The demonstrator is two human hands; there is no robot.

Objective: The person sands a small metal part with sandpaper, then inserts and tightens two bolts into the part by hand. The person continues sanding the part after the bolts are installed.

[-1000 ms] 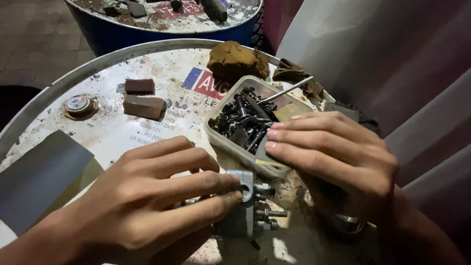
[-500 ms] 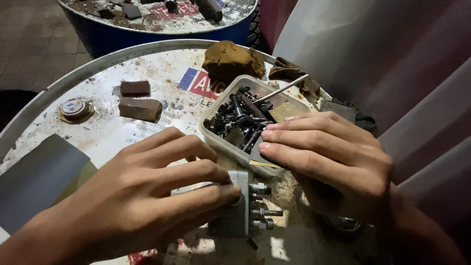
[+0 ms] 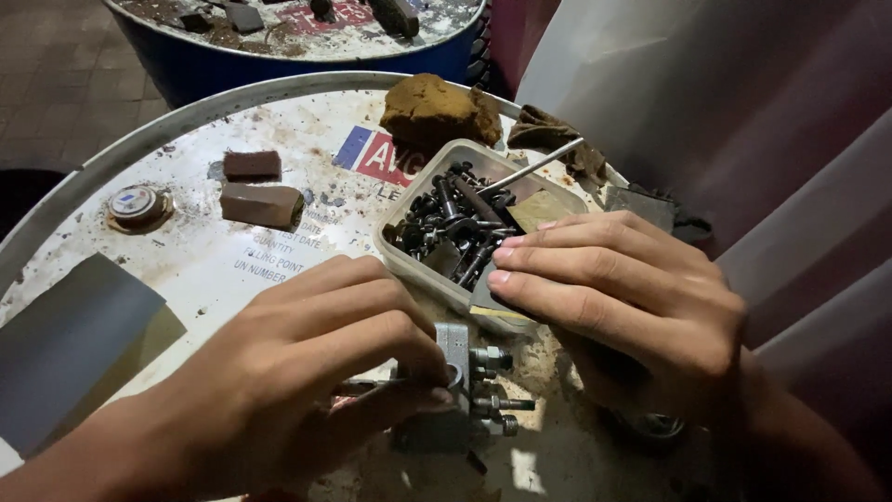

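My left hand [image 3: 307, 372] lies over a grey metal block [image 3: 455, 390] with three bolts sticking out of its right side, fingers curled on its top edge. My right hand [image 3: 623, 297] rests flat, fingers together, over the near corner of a clear plastic tub [image 3: 409, 200] filled with dark bolts and small metal parts. Under its fingertips lies a small dark sheet [image 3: 488, 302]; whether the hand grips it is hidden. Both hands rest on a white drum lid [image 3: 307, 121] with rust stains.
Two brown blocks [image 3: 260, 191] and a round cap [image 3: 137, 203] lie at the left of the lid. A grey sheet [image 3: 65, 339] lies at the near left. A brown lump [image 3: 432, 110] and dark rag [image 3: 553, 139] sit behind the tub. A thin metal rod [image 3: 530, 167] leans in the tub. A blue drum [image 3: 307, 37] stands beyond.
My left hand has shifted slightly on the grey block, whose bolts show more. My right hand stays on the tub's corner. The view has dipped a little.
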